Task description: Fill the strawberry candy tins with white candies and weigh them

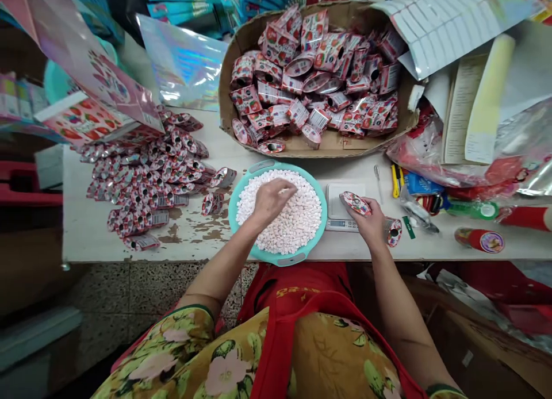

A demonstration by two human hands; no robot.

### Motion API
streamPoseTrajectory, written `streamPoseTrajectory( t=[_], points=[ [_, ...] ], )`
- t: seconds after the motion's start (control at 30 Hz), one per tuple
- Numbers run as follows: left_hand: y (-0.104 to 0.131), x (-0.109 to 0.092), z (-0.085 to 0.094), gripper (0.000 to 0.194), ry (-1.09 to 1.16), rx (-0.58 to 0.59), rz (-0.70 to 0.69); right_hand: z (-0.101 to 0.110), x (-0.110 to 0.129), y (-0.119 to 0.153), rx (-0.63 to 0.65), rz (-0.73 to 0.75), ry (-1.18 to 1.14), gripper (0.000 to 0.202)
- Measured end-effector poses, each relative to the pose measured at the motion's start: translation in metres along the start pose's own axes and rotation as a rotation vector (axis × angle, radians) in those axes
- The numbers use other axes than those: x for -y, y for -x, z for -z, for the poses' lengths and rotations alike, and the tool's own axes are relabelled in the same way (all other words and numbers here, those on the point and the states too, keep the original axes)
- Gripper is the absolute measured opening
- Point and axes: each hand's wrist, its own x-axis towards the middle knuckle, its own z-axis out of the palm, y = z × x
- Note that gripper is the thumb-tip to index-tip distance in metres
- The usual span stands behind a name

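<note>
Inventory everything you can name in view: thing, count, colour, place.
Basin: one, turquoise, front middle.
Pieces: uncountable, white, in basin.
Scale: one, pale, right of basin.
Box: one, brown, behind basin.
Boxed cartons: many, reddish, in box.
Piled cartons: many, reddish, left of basin.
Held carton: one, reddish, near scale.
Iridescent sheet: one, silvery, left back.
Papers: several, white and yellow, right back.
Assorted items: many, mixed colours, right end.
Table: one, whitish, beneath basin.
Apron: one, red, bottom middle.
Left grip: one, bare, over pieces.
Right grip: one, bare, on held carton.

Packing workshop, worn worktable (215, 135), carton (319, 152) of printed packets (317, 81), small scale (336, 206), basin (233, 215) of white pellets (280, 238)
</note>
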Motion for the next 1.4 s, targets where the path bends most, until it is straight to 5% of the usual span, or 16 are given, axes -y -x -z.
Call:
streamPoseTrajectory(
  t=[0.13, 0.23, 0.3, 0.37, 0.47, 0.6, 0.73, 0.83, 0.93, 1.07, 1.17, 1.4],
  points=[
    [-0.102, -0.006, -0.007, 0.026, -0.326, 0.015, -0.216, -0.020, -0.020, -0.020, -0.044, 0.130, 0.179, 0.040],
    [-0.174, -0.002, -0.031, 0.038, -0.578, 0.318, -0.343, -0.023, -0.021, -0.016, -0.024, 0.145, 0.251, 0.047],
    [-0.203, 0.003, -0.046, 0.038, -0.698, 0.488, -0.366, -0.016, -0.017, -0.008, -0.021, 0.146, 0.260, 0.063],
    [-0.213, 0.004, -0.048, 0.031, -0.726, 0.510, -0.331, -0.004, -0.008, 0.003, -0.058, 0.151, 0.196, 0.073],
    [-0.196, -0.005, -0.028, 0.015, -0.508, 0.264, -0.253, 0.017, 0.015, 0.014, -0.133, 0.146, -0.014, 0.070],
    [-0.110, -0.035, 0.005, 0.032, 0.249, -0.085, -0.100, 0.017, 0.060, 0.020, -0.039, 0.110, -0.342, 0.084],
    [0.005, -0.045, -0.007, 0.046, 0.719, -0.004, 0.123, -0.026, 0.095, 0.044, 0.190, 0.013, -0.649, 0.087],
    [0.053, -0.021, -0.017, 0.038, 0.612, -0.003, 0.159, -0.051, 0.097, 0.079, 0.230, -0.158, -0.766, 0.063],
    [0.058, 0.019, -0.017, 0.042, 0.115, -0.138, 0.043, -0.053, 0.090, 0.115, 0.326, -0.332, -0.789, 0.056],
    [0.043, 0.051, -0.025, 0.050, -0.409, -0.014, -0.007, -0.041, 0.085, 0.145, 0.414, -0.563, -0.852, 0.054],
    [0.039, 0.050, -0.039, 0.052, -0.554, 0.026, 0.002, -0.038, 0.083, 0.152, 0.330, -0.616, -0.896, 0.049],
    [0.040, 0.051, -0.054, 0.038, -0.547, -0.005, -0.074, -0.041, 0.076, 0.143, 0.245, -0.452, -0.714, 0.057]
  ],
)
